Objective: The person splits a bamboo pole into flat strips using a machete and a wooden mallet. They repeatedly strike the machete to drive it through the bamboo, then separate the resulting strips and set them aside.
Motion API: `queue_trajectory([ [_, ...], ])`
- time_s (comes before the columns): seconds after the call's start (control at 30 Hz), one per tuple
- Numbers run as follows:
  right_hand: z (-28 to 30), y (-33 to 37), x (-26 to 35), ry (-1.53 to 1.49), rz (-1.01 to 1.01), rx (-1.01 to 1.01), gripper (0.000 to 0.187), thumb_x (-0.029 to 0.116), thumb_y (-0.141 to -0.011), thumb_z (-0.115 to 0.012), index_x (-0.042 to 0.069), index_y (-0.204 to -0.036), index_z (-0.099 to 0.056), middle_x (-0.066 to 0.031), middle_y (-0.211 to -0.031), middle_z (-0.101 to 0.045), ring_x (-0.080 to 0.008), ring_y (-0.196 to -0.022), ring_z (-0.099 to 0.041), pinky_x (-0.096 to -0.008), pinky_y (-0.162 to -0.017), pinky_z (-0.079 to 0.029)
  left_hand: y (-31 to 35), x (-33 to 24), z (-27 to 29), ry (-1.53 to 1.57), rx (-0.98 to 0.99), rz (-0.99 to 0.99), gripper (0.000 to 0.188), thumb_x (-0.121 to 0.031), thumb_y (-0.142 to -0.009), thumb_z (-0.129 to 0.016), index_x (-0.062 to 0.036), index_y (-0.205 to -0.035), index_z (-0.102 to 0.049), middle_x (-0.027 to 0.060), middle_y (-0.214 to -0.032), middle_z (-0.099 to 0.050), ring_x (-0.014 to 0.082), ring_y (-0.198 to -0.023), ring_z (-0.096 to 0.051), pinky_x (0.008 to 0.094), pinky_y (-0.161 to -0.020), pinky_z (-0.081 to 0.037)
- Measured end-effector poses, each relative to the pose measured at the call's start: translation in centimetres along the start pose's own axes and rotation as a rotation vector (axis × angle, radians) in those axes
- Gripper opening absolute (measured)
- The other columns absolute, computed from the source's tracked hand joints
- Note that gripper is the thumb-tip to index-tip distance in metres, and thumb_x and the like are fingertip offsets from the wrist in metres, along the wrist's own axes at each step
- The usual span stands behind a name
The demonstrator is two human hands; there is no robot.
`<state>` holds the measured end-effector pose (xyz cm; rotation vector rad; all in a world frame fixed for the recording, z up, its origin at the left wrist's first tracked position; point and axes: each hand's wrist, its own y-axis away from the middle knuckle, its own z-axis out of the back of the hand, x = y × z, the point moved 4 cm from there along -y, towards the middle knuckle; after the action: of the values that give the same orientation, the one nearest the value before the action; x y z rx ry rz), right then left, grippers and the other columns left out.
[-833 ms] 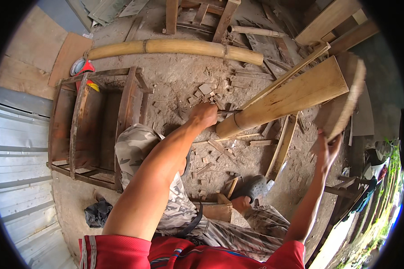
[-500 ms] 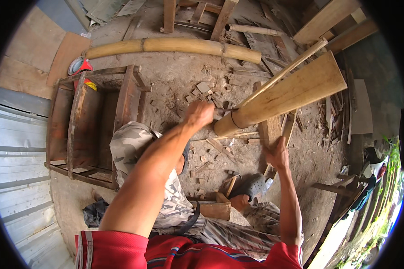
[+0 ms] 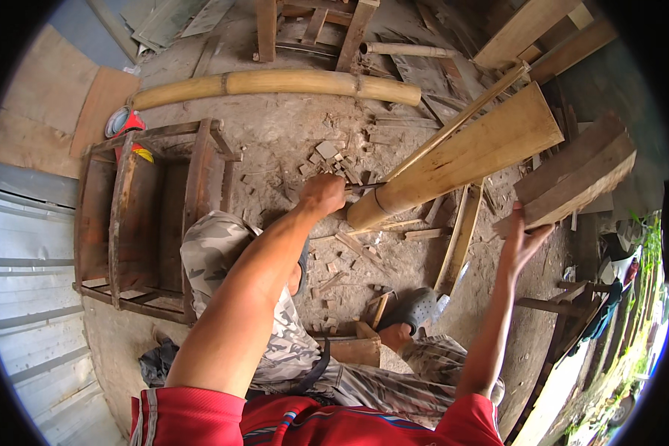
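Wooden frame (worn); corrugated metal sheeting.

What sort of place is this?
Probably a rough woodworking shed or yard: wood offcuts scattered over a dusty floor, a bamboo length beside the person's left hand, and a ribbed metal panel along the left.

Grip of dark tool, seemingly hidden in left fingers

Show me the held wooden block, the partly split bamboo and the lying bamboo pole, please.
Wooden block (image 3: 581, 178), head view: middle of its long side.
Partly split bamboo (image 3: 468, 154), head view: its outer wall.
Lying bamboo pole (image 3: 276, 82), head view: near mid-length.
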<state>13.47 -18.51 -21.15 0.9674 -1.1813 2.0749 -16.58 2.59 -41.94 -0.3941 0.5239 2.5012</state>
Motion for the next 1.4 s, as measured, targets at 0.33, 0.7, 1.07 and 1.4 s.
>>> queue_trajectory([
  [0.33, -3.8, 7.6, -10.4, 0.289, -0.356, 0.639, 0.061, 0.035, -0.068, -0.080, 0.000, -0.110, -0.052, -0.0224, -0.096, -0.068, -0.0312, -0.085, -0.066, -0.0440, -0.074, -0.054, -0.1, -1.8, -1.0, 0.101, -0.150, -0.095, 0.014, -0.005, -0.080, -0.058, 0.0013, -0.068, -0.057, 0.0198, -0.069, -0.062, 0.0308, -0.060, -0.059, 0.0466, -0.054, -0.045],
  [0.7, -0.9, 1.0, -2.5, -0.064, 0.091, -0.111, 0.084, 0.039, -0.077, -0.079, -0.001, -0.135, -0.033, -0.0232, -0.120, -0.051, -0.0358, -0.108, -0.054, -0.0502, -0.094, -0.048, -0.3, -0.7, -1.6, -0.011, -0.029, -0.052, 0.028, -0.029, -0.085, -0.065, -0.0013, -0.086, -0.072, 0.0192, -0.081, -0.071, 0.0350, -0.075, -0.070, 0.0454, -0.068, -0.055],
  [1.07, -0.3, 5.0, -8.7, 0.288, -0.301, 0.521, 0.062, 0.034, -0.071, -0.078, 0.001, -0.115, -0.050, -0.0200, -0.092, -0.065, -0.0290, -0.084, -0.064, -0.0455, -0.074, -0.054, -1.2, -1.4, -2.4, 0.043, -0.178, -0.117, 0.017, -0.016, -0.083, -0.063, -0.0012, -0.076, -0.067, 0.0219, -0.073, -0.066, 0.0313, -0.065, -0.065, 0.0441, -0.059, -0.052],
  [1.4, -1.1, 2.4, -7.1, -0.056, 0.010, 0.011, 0.085, 0.036, -0.077, -0.079, 0.001, -0.138, -0.031, -0.0248, -0.117, -0.055, -0.0346, -0.103, -0.061, -0.0475, -0.088, -0.054, -1.8, -1.6, -3.3, -0.011, -0.142, -0.142, 0.016, -0.017, -0.087, -0.061, -0.0058, -0.078, -0.068, 0.0120, -0.066, -0.064, 0.0241, -0.056, -0.058, 0.0417, -0.055, -0.049],
])
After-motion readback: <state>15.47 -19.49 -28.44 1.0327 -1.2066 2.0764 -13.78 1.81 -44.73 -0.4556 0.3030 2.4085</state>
